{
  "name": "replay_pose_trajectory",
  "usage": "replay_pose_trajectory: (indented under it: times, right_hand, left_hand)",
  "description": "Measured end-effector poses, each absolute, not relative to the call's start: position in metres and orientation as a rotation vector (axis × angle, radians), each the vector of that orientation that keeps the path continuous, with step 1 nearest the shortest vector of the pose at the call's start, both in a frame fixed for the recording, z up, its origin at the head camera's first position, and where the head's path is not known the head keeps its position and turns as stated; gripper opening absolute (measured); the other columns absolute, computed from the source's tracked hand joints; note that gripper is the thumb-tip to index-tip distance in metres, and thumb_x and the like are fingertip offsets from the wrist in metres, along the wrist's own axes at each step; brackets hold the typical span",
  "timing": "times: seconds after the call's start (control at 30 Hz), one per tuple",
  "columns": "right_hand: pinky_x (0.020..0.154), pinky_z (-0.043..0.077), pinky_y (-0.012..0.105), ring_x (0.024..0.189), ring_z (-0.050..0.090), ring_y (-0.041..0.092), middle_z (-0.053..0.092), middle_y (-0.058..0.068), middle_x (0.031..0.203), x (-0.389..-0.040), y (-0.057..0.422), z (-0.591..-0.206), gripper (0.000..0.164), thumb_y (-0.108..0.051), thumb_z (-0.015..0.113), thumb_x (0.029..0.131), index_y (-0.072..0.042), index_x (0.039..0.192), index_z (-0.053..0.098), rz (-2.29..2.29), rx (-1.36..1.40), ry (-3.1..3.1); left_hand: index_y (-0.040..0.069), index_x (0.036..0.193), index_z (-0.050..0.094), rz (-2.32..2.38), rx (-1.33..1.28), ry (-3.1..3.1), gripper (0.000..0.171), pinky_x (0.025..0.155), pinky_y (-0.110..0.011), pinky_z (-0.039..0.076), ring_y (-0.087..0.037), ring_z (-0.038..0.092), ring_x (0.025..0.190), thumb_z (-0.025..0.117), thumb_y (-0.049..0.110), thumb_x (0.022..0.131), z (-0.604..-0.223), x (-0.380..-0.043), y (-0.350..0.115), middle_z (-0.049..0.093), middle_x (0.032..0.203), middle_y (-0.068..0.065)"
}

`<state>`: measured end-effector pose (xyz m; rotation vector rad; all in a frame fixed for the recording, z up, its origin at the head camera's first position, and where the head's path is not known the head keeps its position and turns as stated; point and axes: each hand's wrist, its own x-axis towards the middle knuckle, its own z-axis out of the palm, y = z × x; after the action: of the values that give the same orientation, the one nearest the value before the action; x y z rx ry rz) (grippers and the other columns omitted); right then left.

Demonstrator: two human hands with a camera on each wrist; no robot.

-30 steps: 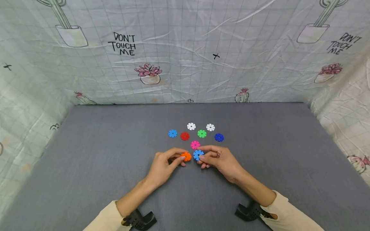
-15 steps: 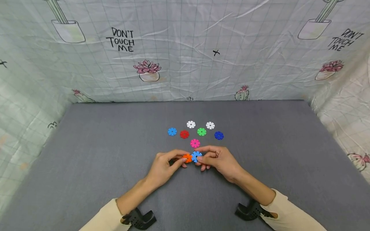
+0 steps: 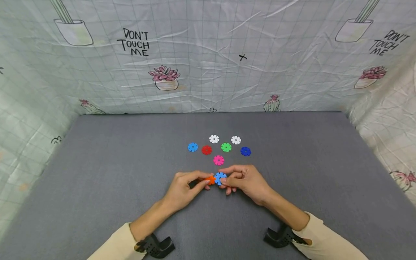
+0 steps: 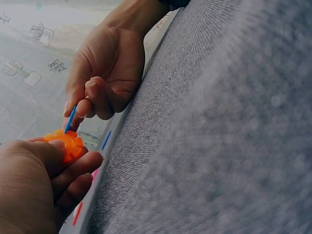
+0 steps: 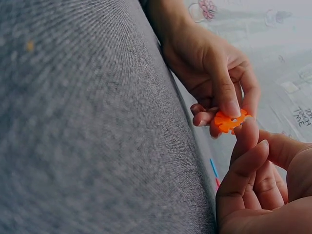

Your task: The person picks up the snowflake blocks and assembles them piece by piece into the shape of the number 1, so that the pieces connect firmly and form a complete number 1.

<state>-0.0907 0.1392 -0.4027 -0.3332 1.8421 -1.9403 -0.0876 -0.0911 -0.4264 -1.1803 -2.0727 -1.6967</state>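
Observation:
My left hand (image 3: 183, 189) pinches an orange notched disc (image 4: 68, 145) between thumb and fingers. A light blue notched disc (image 3: 220, 178) is pinched in my right hand (image 3: 248, 182). In the left wrist view the blue disc appears edge-on, its rim meeting the orange disc's rim at an angle. From the right wrist view, the orange disc lies fairly flat under the left thumb, while the right fingers hide the blue one. Just beyond both hands, a pink disc (image 3: 219, 160) lies flat on the grey table (image 3: 130, 155).
Behind the pink disc lie a red disc (image 3: 206, 150), a green disc (image 3: 226, 147), a dark blue disc (image 3: 245, 151), another light blue disc (image 3: 193, 147) and two white ones. A printed cloth (image 3: 208, 79) hangs along the table's back and sides.
The two held discs, apart a second ago, have come together at their rims. The right hand's blue disc moved slightly left to meet the orange one. The discs on the table stay put.

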Motion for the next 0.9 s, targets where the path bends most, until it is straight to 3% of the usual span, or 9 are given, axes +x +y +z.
replay_pose_trajectory:
  times: [0.9]
  right_hand:
    - [0.056, 0.047, 0.021, 0.060, 0.063, 0.015, 0.071, 0.011, 0.080, -0.0885, 0.1380, -0.4018, 0.041, -0.008, 0.071, 0.087, 0.011, 0.120, 0.058, -1.921, -0.328, 1.773]
  left_hand:
    - [-0.008, 0.100, 0.067, -1.680, -1.260, -2.024, 0.024, 0.064, -0.027, 0.056, -0.021, 0.070, 0.069, 0.066, -0.019, 0.079, -0.4242, -0.0875, -0.0909, 0.070, 0.092, -0.019]
